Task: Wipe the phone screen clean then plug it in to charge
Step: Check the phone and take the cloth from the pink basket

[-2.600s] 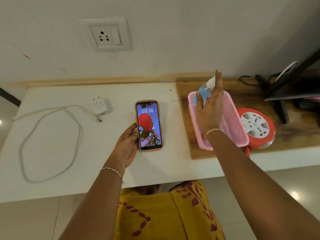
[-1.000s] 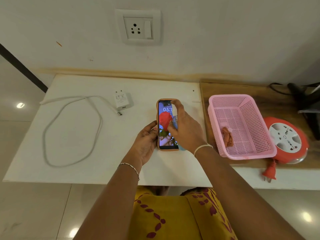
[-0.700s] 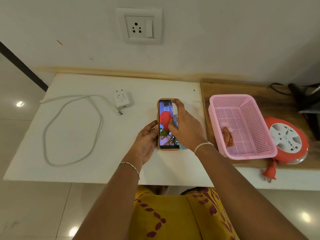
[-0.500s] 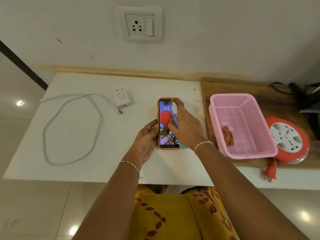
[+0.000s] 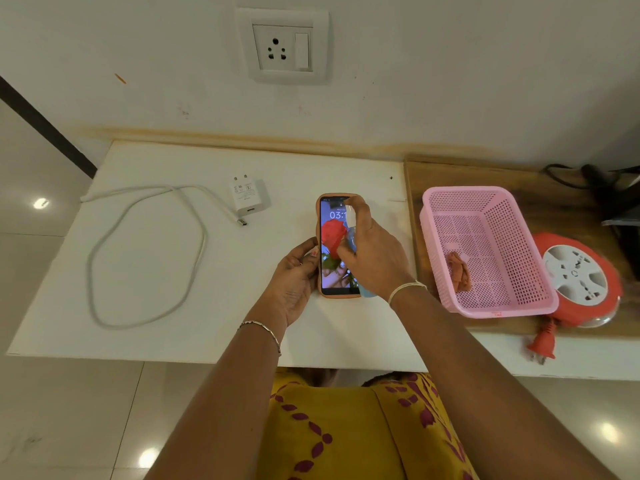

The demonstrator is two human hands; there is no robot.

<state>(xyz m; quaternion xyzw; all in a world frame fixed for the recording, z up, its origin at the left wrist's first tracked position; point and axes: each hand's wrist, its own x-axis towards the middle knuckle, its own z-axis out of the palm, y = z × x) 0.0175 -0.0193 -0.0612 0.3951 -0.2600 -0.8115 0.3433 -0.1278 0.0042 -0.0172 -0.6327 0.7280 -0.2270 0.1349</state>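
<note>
- The phone [image 5: 334, 245] lies flat on the white counter [image 5: 166, 271], screen up and lit.
- The left hand [image 5: 294, 277] is at the phone's left edge. Its grip is loose and partly open, with the fingers touching the side of the case to keep it from sliding.
- The right hand [image 5: 372, 259] is over the right half of the screen. Its grip is closed around a small spray bottle [image 5: 351, 237] with blue liquid, and 1 finger sits on top of the nozzle.
- A small cloth [image 5: 459, 271] lies in the pink basket [image 5: 485, 251], just to the right. It looks like the wiping has not started yet.
- The charger [image 5: 246, 197] and its white cable [image 5: 145, 258] lie apart on the left of the counter. The wall socket [image 5: 282, 46] is above.
- What could go wrong:
  - Too much spray could run into the phone's holes, because the nozzle is very close to the screen.
  - A wet port could make charging unsafe if it is plugged in before it dries.
  - The phone could slip sideways during wiping if the left hand lets go.
  - The lit screen could open things by mistake when touched.
</note>
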